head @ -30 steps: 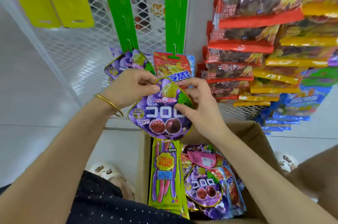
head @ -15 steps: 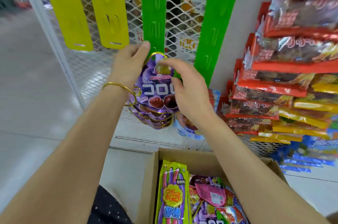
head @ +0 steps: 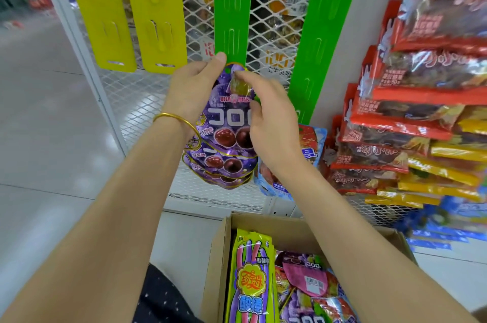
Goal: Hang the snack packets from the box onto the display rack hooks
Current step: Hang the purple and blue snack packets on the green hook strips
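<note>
Looked down first on an open cardboard box [head: 215, 267] at the bottom edge, with a tall yellow-green packet [head: 249, 278] upright near its left wall and loose purple packets [head: 303, 307] heaped beside that. Had both bare forearms stretched up over the box, a gold bangle [head: 179, 118] on the left wrist. Gripped the purple snack packet [head: 229, 119] with both hands: left hand [head: 192, 88] curled round its upper left edge, thumb tip up by the packet's top; right hand [head: 274, 117] pinching the top middle between thumb and forefinger, the other fingers bent loosely along the right edge. Held the packet upright, its top against the lower end of the left green strip [head: 232, 6]; could not tell whether it sat on a hook. Saw just under it the hung purple packets [head: 226, 164], overlapping one another. Beyond, on the white mesh panel [head: 137, 101], found a second green strip [head: 324, 33] slanting rightward with a blue packet [head: 312, 148] at its foot, and two yellow strips [head: 100, 11] to the left. Farther right, met stacked rows of red packets [head: 395, 125] and yellow packets [head: 448, 172].
</note>
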A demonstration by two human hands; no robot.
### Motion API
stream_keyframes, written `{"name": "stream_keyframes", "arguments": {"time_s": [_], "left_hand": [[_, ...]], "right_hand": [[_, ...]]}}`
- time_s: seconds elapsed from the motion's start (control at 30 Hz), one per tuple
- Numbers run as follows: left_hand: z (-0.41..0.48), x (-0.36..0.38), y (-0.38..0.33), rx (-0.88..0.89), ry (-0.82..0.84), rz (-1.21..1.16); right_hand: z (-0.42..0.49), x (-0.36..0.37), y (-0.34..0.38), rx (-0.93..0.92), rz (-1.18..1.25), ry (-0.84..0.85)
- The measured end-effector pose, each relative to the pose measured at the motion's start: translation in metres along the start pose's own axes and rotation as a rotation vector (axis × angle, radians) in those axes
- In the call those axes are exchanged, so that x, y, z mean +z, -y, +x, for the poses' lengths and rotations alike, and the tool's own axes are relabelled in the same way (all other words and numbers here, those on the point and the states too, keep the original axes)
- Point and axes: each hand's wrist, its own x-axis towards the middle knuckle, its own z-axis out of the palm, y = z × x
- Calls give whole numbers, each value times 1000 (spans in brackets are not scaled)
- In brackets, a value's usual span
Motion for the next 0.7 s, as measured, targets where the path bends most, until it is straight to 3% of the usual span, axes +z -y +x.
{"name": "stream_keyframes", "arguments": {"time_s": [0.7], "left_hand": [[-3,0,4,28,-11,-38]], "right_hand": [[-4,-4,8,13,-30,109]]}}
